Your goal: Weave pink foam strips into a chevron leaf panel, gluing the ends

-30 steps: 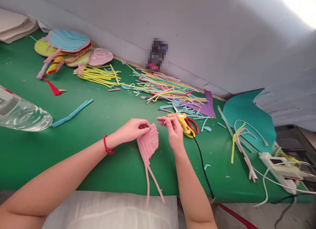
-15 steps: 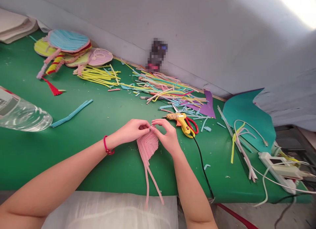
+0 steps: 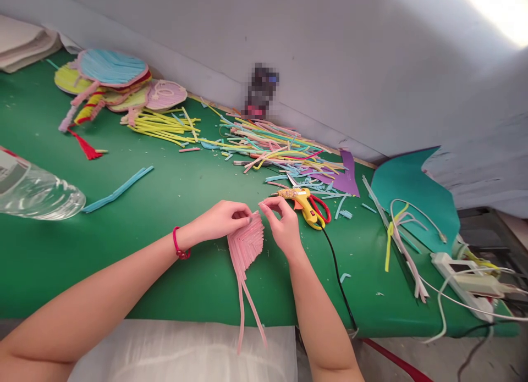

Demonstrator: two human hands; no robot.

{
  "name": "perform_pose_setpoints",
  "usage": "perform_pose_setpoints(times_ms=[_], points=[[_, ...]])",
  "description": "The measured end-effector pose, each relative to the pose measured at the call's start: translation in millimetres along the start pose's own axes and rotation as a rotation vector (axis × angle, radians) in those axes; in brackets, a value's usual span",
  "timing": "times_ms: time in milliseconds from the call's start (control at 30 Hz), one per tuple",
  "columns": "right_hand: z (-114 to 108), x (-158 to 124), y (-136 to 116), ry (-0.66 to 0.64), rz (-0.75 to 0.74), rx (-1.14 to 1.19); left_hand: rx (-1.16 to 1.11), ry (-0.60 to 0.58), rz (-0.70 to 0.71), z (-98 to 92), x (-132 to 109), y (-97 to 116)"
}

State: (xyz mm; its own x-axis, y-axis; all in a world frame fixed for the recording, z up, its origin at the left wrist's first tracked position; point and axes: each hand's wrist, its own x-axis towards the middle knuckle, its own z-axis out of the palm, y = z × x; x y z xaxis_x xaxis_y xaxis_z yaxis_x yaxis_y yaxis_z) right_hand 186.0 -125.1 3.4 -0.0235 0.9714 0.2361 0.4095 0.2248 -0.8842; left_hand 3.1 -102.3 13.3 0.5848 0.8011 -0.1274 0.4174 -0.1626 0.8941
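Observation:
A pink woven strip piece [image 3: 246, 243], fan-shaped with two long tails hanging over the table's front edge, lies on the green table [image 3: 173, 195]. My left hand [image 3: 220, 219], with a red cord at the wrist, pinches its top left edge. Just right of it, my right hand [image 3: 282, 223] pinches the piece's upper right tip with thumb and forefinger. A yellow glue gun [image 3: 303, 200] lies just beyond my right hand, its black cord running toward the table's front edge.
Red-handled scissors [image 3: 322, 206] lie by the glue gun. Loose coloured strips [image 3: 272, 145] litter the back of the table, finished woven fans [image 3: 111, 77] sit far left. A water bottle [image 3: 37, 191] lies at left. Teal sheet [image 3: 412, 195] and power strip [image 3: 462, 277] are at right.
My right hand moved from near the glue gun down onto the pink piece, then pinched its upper right tip. The left hand kept its grip. The view shifted slightly.

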Motion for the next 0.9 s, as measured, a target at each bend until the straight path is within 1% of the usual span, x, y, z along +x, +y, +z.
perform_pose_setpoints(times_ms=[67, 233, 300, 367, 467, 567, 667, 733, 800, 833, 900], points=[[0.0, 0.1, -0.9, -0.01, 0.003, -0.006, 0.002, -0.003, -0.004, 0.2, -0.1, 0.3], [2.1, -0.4, -4.6, -0.115, -0.076, -0.05, -0.005, 0.005, 0.019, 0.9, -0.6, -0.9], [3.0, -0.6, -4.2, -0.1, -0.067, -0.043, -0.005, 0.008, 0.027, 1.2, -0.3, -1.9], [2.7, -0.5, -2.7, -0.005, -0.029, -0.021, -0.001, 0.007, 0.023, 1.0, 0.0, -2.4], [-2.6, 1.2, 0.0, 0.227, 0.028, 0.063, -0.004, 0.007, 0.0, -0.2, -0.3, -1.0], [-15.1, 6.2, 2.7, 0.415, 0.034, 0.162, -0.012, 0.009, -0.022, -2.3, -1.2, 1.8], [-31.6, 13.2, 7.6, 0.542, 0.011, 0.217, -0.014, 0.021, -0.022, -3.8, -2.0, 3.2], [-40.8, 17.1, 12.2, 0.586, 0.01, 0.227, -0.02, 0.027, -0.018, -4.1, -2.1, 2.9], [-45.3, 18.8, 16.4, 0.583, 0.023, 0.225, -0.023, 0.027, -0.016, -3.9, -2.1, 2.1], [-45.3, 18.8, 17.7, 0.553, 0.036, 0.218, -0.024, 0.027, -0.013, -3.7, -2.0, 1.6], [-40.8, 17.1, 17.8, 0.437, 0.071, 0.179, -0.031, 0.025, -0.005, -3.1, -1.8, 0.7]])
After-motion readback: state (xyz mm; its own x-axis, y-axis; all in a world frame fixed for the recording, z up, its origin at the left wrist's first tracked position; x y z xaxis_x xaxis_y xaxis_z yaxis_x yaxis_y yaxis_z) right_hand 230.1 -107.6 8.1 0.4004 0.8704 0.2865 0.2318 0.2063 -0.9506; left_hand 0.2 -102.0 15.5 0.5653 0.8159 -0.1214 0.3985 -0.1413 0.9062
